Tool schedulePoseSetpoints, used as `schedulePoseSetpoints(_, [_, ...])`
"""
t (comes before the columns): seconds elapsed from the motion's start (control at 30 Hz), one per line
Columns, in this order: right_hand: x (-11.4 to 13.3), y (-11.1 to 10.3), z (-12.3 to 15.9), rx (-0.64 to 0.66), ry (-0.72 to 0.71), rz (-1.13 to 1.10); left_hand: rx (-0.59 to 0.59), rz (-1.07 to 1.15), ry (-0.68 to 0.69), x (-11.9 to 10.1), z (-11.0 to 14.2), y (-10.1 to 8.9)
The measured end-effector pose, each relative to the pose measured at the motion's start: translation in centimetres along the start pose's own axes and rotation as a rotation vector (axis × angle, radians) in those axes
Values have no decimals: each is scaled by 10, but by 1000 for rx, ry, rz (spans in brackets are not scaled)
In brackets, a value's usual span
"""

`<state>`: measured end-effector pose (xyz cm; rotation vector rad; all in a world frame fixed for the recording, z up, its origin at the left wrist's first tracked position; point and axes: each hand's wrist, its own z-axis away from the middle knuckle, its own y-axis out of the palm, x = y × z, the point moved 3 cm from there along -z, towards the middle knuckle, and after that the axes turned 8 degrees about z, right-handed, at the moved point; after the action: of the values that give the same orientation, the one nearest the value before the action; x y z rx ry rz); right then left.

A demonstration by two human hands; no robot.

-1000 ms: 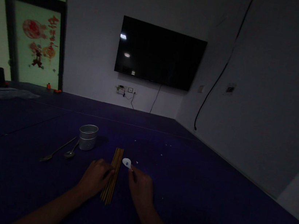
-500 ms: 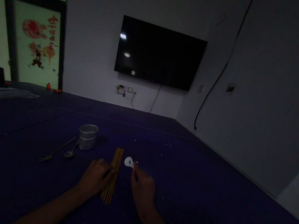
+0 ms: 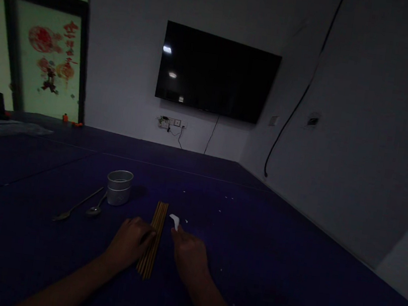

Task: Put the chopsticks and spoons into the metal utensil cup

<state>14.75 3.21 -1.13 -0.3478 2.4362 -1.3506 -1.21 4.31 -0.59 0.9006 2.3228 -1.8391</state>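
Note:
A bundle of wooden chopsticks (image 3: 157,227) lies on the dark blue mat, pointing away from me. My left hand (image 3: 128,243) rests on the bundle's near left side, fingers curled over it. My right hand (image 3: 187,257) is just right of the bundle and pinches the handle of a small white ceramic spoon (image 3: 174,221), whose bowl is tilted on edge and sticks out beyond my fingers.
A small metal cup (image 3: 119,187) stands to the far left of the chopsticks. Two metal spoons (image 3: 80,205) lie beside it on the mat (image 3: 287,264). A wall-mounted TV (image 3: 216,74) and a white wall on the right bound the room.
My right hand has shifted slightly left and turned the white spoon, so its bowl now shows edge-on instead of face-up. My left hand has stayed on the chopsticks.

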Motion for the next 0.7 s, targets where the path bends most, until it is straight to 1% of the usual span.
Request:
schedulePoseSetpoints(0.1, [2, -2, -2, 87, -66, 1, -5, 17, 8, 0, 0, 0])
schedulePoseSetpoints(0.17, [3, -3, -3, 112, -108, -18, -6, 21, 4, 1, 0, 1])
schedulePoseSetpoints(0.33, [10, -1, -3, 147, -165, -39, -5, 20, 1, 0, 0, 0])
schedulePoseSetpoints(0.5, [14, 0, -3, 148, -209, -43, -1, 8, -1, -1, 0, 0])
schedulePoseSetpoints(0.7, [14, 0, -4, 182, -211, -71, -15, 13, 0, 0, 1, 0])
